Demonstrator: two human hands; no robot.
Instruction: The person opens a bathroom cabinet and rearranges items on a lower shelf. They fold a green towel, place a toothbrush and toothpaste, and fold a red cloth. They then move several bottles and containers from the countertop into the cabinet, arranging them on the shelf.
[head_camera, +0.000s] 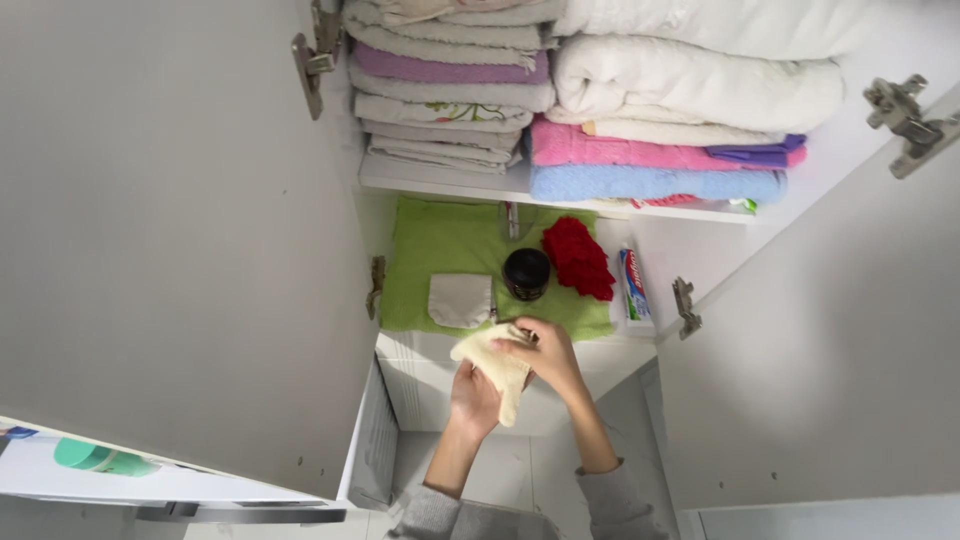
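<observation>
I have a small cream cloth (492, 366) in both hands, just in front of the near edge of the lower cupboard shelf. My left hand (473, 398) is cupped under it, fingers wrapped around its lower end, and my right hand (548, 356) is closed over its upper right part, pinching the fabric between thumb and fingers. Both hands are grasping the cloth; neither is free.

The cloth is bunched into a loose roll. Its long axis runs from far-left to near-right, slanting down toward me, with the upper end pointing at the folded beige cloth (461, 299) that lies on the green towel (440, 245) lining the shelf. The lower end hangs just past my left palm.

To handle it well, I think I should keep the left hand steady as a support and let the right do the smoothing, drawing the edges together so the corners meet rather than twisting the roll. I would keep it low and close to me, because the dark round jar (526, 272) stands just beyond my right knuckles and could be knocked.

Further right on the shelf lie a red knitted piece (578, 257) and a toothpaste box (632, 288). Above, the upper shelf carries stacks of folded towels (655, 150), white, pink and blue. The white cupboard door (180, 250) stands open on the left.
</observation>
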